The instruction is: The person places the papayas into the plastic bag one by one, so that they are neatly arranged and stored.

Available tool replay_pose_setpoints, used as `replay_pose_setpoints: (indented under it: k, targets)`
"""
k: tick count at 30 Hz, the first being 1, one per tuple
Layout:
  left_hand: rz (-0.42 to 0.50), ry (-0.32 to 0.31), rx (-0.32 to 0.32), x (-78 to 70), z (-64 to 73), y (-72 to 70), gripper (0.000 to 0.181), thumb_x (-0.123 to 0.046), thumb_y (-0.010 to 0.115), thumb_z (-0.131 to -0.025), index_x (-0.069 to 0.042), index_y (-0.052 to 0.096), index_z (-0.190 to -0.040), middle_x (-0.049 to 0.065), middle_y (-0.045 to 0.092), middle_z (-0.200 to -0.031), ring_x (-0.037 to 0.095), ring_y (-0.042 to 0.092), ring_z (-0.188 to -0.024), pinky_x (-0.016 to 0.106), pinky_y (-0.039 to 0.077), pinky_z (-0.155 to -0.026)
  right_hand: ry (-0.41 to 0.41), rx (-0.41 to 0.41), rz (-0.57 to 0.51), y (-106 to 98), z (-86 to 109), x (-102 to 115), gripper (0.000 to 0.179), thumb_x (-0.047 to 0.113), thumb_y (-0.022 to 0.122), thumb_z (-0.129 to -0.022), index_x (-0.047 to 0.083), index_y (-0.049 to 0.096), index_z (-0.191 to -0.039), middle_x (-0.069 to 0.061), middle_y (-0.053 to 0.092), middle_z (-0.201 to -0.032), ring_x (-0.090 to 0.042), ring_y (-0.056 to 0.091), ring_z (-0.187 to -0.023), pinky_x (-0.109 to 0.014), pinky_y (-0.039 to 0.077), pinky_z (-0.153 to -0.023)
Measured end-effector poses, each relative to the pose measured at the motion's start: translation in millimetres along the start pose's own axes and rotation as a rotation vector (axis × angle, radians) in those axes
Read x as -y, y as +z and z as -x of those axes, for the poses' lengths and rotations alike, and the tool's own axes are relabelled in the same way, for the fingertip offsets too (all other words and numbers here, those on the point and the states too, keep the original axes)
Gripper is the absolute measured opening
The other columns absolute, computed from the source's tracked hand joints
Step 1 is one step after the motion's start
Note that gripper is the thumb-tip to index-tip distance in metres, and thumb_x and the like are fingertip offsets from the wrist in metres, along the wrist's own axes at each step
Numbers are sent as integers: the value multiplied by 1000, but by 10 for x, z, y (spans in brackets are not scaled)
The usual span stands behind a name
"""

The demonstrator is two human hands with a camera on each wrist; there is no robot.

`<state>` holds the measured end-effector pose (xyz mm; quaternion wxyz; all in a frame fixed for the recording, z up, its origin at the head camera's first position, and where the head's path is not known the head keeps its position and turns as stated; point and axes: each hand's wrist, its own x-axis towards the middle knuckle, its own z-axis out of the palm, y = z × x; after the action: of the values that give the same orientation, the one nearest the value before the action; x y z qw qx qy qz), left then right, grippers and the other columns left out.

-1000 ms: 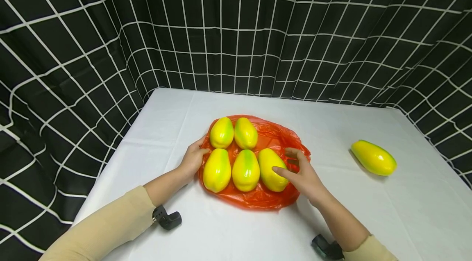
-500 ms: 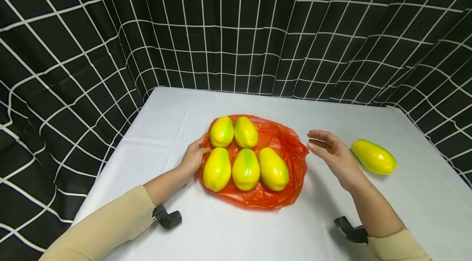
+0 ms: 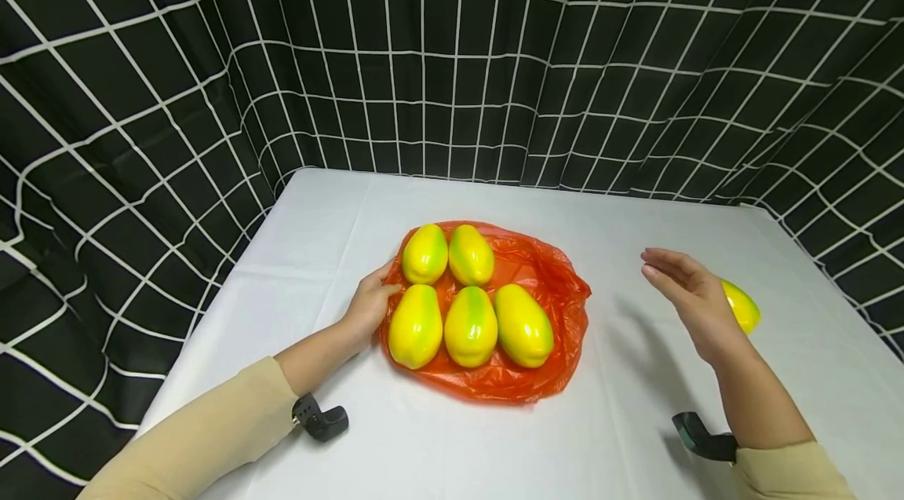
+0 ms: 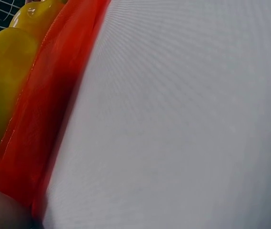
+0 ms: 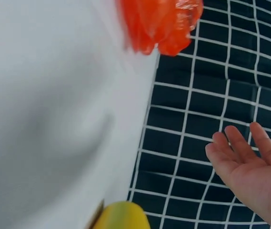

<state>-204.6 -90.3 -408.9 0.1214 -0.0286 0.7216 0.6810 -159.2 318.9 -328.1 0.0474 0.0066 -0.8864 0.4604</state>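
Observation:
A red plastic bag [image 3: 494, 386] lies spread on the table with several glossy yellow-green papayas [image 3: 471, 326] on it, two behind and the others in front. My left hand [image 3: 369, 304] pinches the bag's left edge, its thumb over the rim and its fingers hidden beneath. In the left wrist view the red rim [image 4: 40, 100] rises in front of the fruit. To the right of the bag, my right hand [image 3: 695, 304] hovers over the table, holding nothing, its fingers loosely extended. Behind it, partly covered in the head view, another papaya [image 3: 741, 307] rests on the cloth.
A white cloth covers the table [image 3: 339, 209]. Black curtains with a white grid [image 3: 452, 52] stand around its back and sides. Dark wrist-worn cameras [image 3: 321, 417] sit at both sleeves.
My right hand has left the front right papaya and moved rightward off the bag, toward the lone papaya, now partly covering it. The left hand has stayed at the bag's edge.

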Motion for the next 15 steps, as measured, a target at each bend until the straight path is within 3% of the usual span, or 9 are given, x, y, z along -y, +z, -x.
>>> replay_pose_setpoints:
  k: [5, 10, 12, 15]
  targets:
    - [15, 2, -2, 8, -6, 0, 57, -5, 39, -92, -10, 26, -147, 4, 24, -155, 23, 20, -143, 40, 18, -118, 44, -24, 11, -77, -23, -82, 58, 37, 50, -94, 4, 37, -139, 28, 46, -112, 18, 45, -98, 1, 40, -78]
    - [27, 11, 7, 8, -18, -6, 57, -5, 38, -92, -9, 26, -147, 5, 25, -154, 23, 21, -143, 40, 19, -117, 108, -78, -40, -286, -53, -151, 49, 36, 54, -92, 15, 44, -135, 29, 49, -108, 17, 46, -95, 2, 39, -79]
    - [26, 10, 8, 6, -21, -6, 56, -4, 38, -92, -9, 26, -147, 6, 25, -154, 24, 21, -143, 40, 20, -117, 142, -98, -97, -404, -56, -186, 44, 35, 55, -91, 22, 46, -132, 29, 50, -106, 16, 47, -94, 2, 39, -84]
    - [27, 7, 6, -7, -15, -4, 56, -5, 38, -92, -9, 27, -147, 7, 25, -154, 25, 21, -143, 40, 20, -117, 177, -145, -234, -581, -54, -261, 40, 33, 60, -88, 27, 49, -126, 28, 51, -104, 14, 48, -93, -4, 30, -102]
